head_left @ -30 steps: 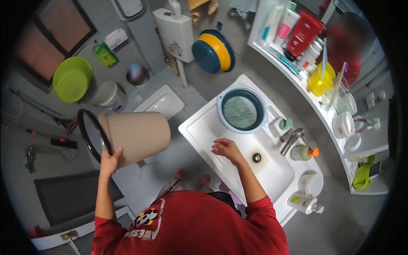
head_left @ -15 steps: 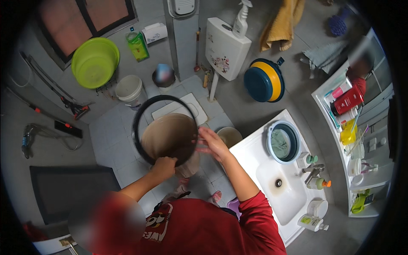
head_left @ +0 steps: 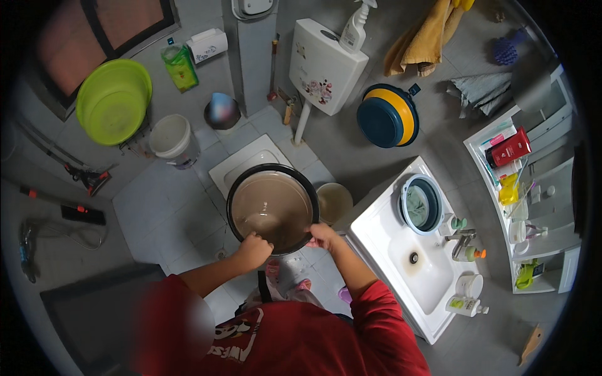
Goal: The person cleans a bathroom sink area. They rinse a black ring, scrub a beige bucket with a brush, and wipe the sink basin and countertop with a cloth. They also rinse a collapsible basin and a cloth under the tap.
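A large round bucket (head_left: 276,203) with a black rim and a beige inside is held out in front of me, its mouth facing up toward the camera. It looks wet and shiny inside; I cannot tell how much liquid it holds. My left hand (head_left: 254,250) is closed on the near side of the rim. At the right side of the rim, my right hand (head_left: 322,236) is closed too, its fingertips partly hidden. A smaller pale bucket (head_left: 334,202) stands on the floor just beyond my right hand.
A white squat pan (head_left: 222,170) lies beyond the bucket. On the right is a white sink (head_left: 417,276) holding a blue basin (head_left: 406,213) with green cloth. A white pail (head_left: 170,138) and a green basin (head_left: 114,103) are at the far left. Wall shelves (head_left: 501,207) carry bottles.
The bucket has shifted right and toward me, and its mouth is more level with the camera. My right hand has gone from spread fingers at its side to gripping the rim.
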Tool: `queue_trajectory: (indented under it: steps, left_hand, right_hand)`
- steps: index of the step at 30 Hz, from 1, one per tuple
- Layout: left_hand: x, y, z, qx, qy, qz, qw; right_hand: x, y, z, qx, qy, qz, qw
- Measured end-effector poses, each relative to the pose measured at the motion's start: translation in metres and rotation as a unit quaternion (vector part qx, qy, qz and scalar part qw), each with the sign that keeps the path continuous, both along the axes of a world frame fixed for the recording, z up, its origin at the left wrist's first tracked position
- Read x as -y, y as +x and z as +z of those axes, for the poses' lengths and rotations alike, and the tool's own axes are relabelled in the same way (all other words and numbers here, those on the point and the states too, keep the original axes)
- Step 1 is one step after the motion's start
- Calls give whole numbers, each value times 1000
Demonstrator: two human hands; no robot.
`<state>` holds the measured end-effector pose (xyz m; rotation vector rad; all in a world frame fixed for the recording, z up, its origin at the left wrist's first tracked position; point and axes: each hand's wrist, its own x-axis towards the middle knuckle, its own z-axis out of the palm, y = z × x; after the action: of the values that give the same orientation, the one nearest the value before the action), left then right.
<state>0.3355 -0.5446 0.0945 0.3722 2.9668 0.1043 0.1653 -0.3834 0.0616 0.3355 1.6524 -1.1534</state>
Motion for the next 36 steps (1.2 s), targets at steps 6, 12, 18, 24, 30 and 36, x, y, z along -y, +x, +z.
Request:
queue_trajectory:
  steps: [6, 12, 18, 24, 30, 36]
  left_hand:
    - [17, -5, -67, -46, -9, 55, 997]
    - [-12, 25, -153, -18, 376, 341, 861]
    - [-74, 172, -286, 329, 401, 423, 743]
    - [-117, 212, -289, 427, 452, 268, 736]
    - [-136, 188, -285, 413, 450, 308, 729]
    - [-141, 158, -292, 398, 431, 374, 718]
  right_hand:
    - [9, 19, -120, 12, 78, -147, 986]
    - [-6, 27, -269, -43, 109, -200, 973]
    - [9, 16, -391, -24, 89, -253, 963]
    - [13, 10, -480, -2, 38, -310, 950]
    - [-4, 18, -531, 95, 85, -266, 956]
    - [-14, 14, -539, 203, 23, -264, 943]
